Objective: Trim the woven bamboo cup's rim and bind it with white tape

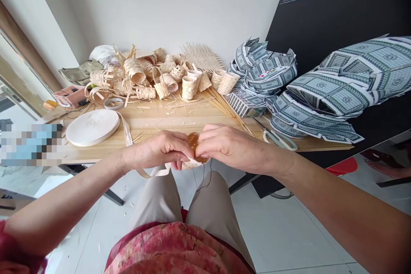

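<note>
Together, both hands hold a small woven cup (pixel 193 140) just off the near edge of the worktop (pixel 173 117), above the gap between the person's knees. The left hand (pixel 170 147) grips one side of it, thumb and forefinger pinched on a strip of white ribbon (pixel 157 173) that lies along the rim; the right hand (pixel 224 144) has its fingers bent and its tips closed on the other side, though what exactly sits between those tips is hidden. The cup's wall shows amber at the far side and paler near the ribbon, and a dark thread (pixel 205 182) dangles in loose loops below the right hand. Near the left forearm, a flat roll of ribbon (pixel 93 127) rests at the worktop's edge, its loose end trailing past a ring of tape (pixel 113 103). Against the wall lies a heap of pale woven baskets (pixel 135 72), some tipped over, with a few upright cups (pixel 189 87) in front and an unfinished mat (pixel 202 56) behind. Thin sticks (pixel 227 107) run slantwise beside a patterned box (pixel 246 105); scissors (pixel 279 139) lie beyond the right wrist, next to large forms of folded cards (pixel 334 90).
</note>
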`<state>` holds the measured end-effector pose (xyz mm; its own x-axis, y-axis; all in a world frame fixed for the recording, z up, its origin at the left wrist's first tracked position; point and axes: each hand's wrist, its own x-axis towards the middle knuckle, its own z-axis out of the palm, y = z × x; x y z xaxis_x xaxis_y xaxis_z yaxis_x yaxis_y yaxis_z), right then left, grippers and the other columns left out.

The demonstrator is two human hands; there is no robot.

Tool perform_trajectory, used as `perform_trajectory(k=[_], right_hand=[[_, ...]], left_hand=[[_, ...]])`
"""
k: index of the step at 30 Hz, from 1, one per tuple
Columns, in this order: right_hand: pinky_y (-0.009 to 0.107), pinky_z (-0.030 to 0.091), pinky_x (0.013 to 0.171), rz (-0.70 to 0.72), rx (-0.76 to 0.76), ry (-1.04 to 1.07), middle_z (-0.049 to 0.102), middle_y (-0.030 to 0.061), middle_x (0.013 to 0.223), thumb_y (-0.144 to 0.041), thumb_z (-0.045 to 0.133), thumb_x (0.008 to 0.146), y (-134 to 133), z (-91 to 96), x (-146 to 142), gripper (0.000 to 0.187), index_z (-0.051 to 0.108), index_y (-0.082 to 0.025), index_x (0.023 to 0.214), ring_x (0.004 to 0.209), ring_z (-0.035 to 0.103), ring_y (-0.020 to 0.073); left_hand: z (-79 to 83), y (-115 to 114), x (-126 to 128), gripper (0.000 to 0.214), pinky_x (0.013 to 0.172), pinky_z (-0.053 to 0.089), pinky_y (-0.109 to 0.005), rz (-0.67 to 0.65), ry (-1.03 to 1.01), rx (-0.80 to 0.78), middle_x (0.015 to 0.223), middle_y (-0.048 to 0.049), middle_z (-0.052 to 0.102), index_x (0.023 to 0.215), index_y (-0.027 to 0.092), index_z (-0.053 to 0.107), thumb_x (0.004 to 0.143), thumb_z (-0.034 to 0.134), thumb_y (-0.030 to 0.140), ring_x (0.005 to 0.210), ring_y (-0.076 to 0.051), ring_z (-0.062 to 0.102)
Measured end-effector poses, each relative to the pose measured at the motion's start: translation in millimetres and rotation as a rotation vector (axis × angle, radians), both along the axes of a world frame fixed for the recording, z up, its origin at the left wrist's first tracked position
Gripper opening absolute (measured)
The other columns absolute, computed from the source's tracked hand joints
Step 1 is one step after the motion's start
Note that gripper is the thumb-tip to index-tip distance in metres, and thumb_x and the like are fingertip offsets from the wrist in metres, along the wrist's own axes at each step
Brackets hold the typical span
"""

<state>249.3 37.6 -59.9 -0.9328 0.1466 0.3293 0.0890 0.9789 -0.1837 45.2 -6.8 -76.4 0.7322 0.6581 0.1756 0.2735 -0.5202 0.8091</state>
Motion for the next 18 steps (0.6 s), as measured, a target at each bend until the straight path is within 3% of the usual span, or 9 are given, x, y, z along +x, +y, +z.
perform_trajectory(k=[4, 7, 10, 12, 15, 18], right_hand=[[0.023, 0.037, 0.059, -0.012, 0.061, 0.053, 0.059, -0.0004, 0.06, -0.005, 0.059, 0.079, 2, 0.8, 5, 0.016, 0.067, -0.015, 0.069, 0.063, 0.046, 0.0121], [0.024, 0.04, 0.06, -0.082, 0.121, 0.153, 0.061, 0.0015, 0.065, -0.007, 0.055, 0.082, -4, 6.0, 10, 0.018, 0.067, -0.016, 0.071, 0.068, 0.05, 0.0135], [0.023, 0.043, 0.063, -0.202, -0.019, 0.335, 0.064, 0.003, 0.078, -0.009, 0.052, 0.083, -15, 9.4, 14, 0.018, 0.066, -0.017, 0.074, 0.073, 0.055, 0.0124], [0.02, 0.044, 0.055, -0.276, -0.281, 0.443, 0.063, 0.001, 0.075, -0.011, 0.051, 0.083, -22, 7.6, 16, 0.016, 0.064, -0.018, 0.077, 0.061, 0.055, 0.0092], [0.017, 0.035, 0.04, -0.324, -0.623, 0.448, 0.054, -0.0044, 0.058, -0.015, 0.046, 0.083, -28, 0.5, 14, 0.015, 0.061, -0.018, 0.08, 0.043, 0.045, 0.006], [0.017, 0.03, 0.042, -0.416, -0.606, 0.403, 0.043, -0.0061, 0.054, -0.014, 0.045, 0.081, -31, -7.8, 4, 0.013, 0.057, -0.017, 0.076, 0.046, 0.038, 0.0061]], left_hand=[[-0.8, -3, 1, 0.023, 0.055, 0.054, -0.017, 0.003, 0.038, 0.053, 0.082, -0.0051, 0.053, 0.09, 0.009, 0.063, 0.088, 0.046, 0.023, 0.06, -0.007, 0.061], [0.5, -7, 1, 0.021, 0.057, 0.053, -0.017, 0.015, 0.091, 0.273, 0.083, -0.0066, 0.055, 0.09, 0.01, 0.064, 0.088, 0.044, 0.015, 0.064, -0.008, 0.059], [-1.7, -10, 2, 0.022, 0.058, 0.051, -0.017, 0.064, 0.101, 0.433, 0.08, -0.0047, 0.056, 0.092, 0.013, 0.064, 0.087, 0.043, 0.01, 0.065, -0.008, 0.057], [-7.2, -11, 2, 0.021, 0.055, 0.051, -0.016, 0.139, 0.048, 0.386, 0.079, -0.0033, 0.056, 0.091, 0.014, 0.064, 0.087, 0.044, 0.012, 0.06, -0.006, 0.057], [-18.4, -9, 2, 0.016, 0.045, 0.048, -0.013, 0.287, -0.083, 0.195, 0.077, -0.0015, 0.054, 0.086, 0.013, 0.064, 0.086, 0.049, 0.019, 0.054, -0.005, 0.058], [-26.0, -6, 4, 0.016, 0.038, 0.044, -0.012, 0.41, -0.167, 0.042, 0.077, -0.0003, 0.051, 0.083, 0.012, 0.064, 0.083, 0.054, 0.024, 0.05, -0.005, 0.058]])
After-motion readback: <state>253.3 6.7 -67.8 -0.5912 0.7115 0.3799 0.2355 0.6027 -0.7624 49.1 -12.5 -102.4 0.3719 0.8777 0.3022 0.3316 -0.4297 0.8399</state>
